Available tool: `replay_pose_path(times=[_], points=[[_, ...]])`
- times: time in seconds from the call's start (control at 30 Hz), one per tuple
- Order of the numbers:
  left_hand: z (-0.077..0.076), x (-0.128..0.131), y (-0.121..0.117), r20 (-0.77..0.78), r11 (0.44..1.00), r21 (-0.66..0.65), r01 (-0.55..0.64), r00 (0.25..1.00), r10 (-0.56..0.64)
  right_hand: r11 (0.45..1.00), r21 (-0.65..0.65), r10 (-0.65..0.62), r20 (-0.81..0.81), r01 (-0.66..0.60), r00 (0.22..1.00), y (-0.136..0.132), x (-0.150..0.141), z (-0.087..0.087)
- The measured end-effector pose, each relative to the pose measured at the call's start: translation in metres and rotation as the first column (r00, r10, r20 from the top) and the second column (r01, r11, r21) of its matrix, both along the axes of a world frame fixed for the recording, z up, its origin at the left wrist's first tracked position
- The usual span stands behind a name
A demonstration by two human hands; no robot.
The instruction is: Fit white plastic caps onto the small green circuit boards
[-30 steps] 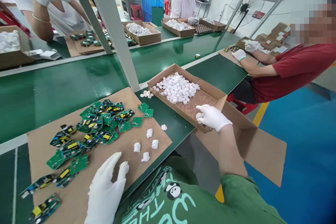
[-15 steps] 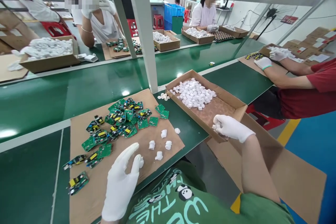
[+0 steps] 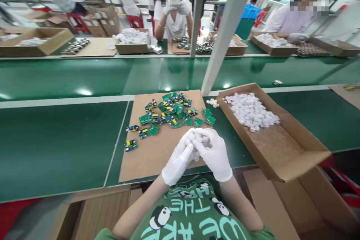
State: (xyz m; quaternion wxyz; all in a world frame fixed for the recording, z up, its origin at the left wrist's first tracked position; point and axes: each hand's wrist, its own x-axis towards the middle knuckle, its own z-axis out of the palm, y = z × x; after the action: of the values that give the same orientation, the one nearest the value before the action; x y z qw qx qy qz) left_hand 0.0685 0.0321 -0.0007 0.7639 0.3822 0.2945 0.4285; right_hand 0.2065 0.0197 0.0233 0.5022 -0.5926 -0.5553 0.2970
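Observation:
My left hand [image 3: 177, 160] and my right hand [image 3: 216, 153], both in white gloves, meet over the front edge of a cardboard sheet [image 3: 128, 170]. Their fingers are closed around a small white plastic piece, mostly hidden by the gloves. A few more white pieces [image 3: 196, 156] show just below and between the hands. Beyond the fingertips lies a loose pile of green circuit boards [image 3: 174, 121] with yellow and black components. To the right stands a cardboard tray [image 3: 284, 144], with a heap of white plastic pieces [image 3: 251, 110] at its far end.
Several pale round bits [image 3: 213, 102] lie by the post [image 3: 215, 56]. A green conveyor belt [image 3: 112, 75] runs across behind the worktop, carrying one small board [image 3: 277, 82]. Co-workers sit opposite among cardboard trays [image 3: 132, 48]. Open cardboard boxes [image 3: 295, 202] stand below the table edge.
My right hand has left the tray's near corner and come to my left hand over the cardboard sheet. Both hands have closed together. The view has swung left.

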Motion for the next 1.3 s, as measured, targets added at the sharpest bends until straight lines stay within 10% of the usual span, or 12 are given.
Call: replay_pose_path(times=[0.2, 0.53, 0.87, 1.3], points=[[0.003, -0.033, 0.005, -0.267, 0.986, 0.062, -0.156, 0.949, 0.167, 0.956, -0.048, 0.289, 0.318, -0.289, 0.903, 0.010, -0.016, -0.003], [0.004, -0.052, 0.004, -0.306, 0.984, 0.050, -0.169, 0.936, 0.176, 0.869, -0.210, 0.464, 0.032, -0.448, 0.885, 0.016, -0.026, 0.002], [0.006, -0.054, 0.005, -0.302, 0.981, 0.047, -0.187, 0.934, 0.193, 0.932, -0.286, 0.195, -0.124, -0.224, 0.973, 0.017, -0.030, 0.000], [0.008, -0.054, -0.001, -0.233, 0.973, 0.101, -0.207, 0.946, 0.226, 0.920, -0.331, -0.064, -0.653, -0.209, 0.755, 0.021, -0.026, -0.008]])
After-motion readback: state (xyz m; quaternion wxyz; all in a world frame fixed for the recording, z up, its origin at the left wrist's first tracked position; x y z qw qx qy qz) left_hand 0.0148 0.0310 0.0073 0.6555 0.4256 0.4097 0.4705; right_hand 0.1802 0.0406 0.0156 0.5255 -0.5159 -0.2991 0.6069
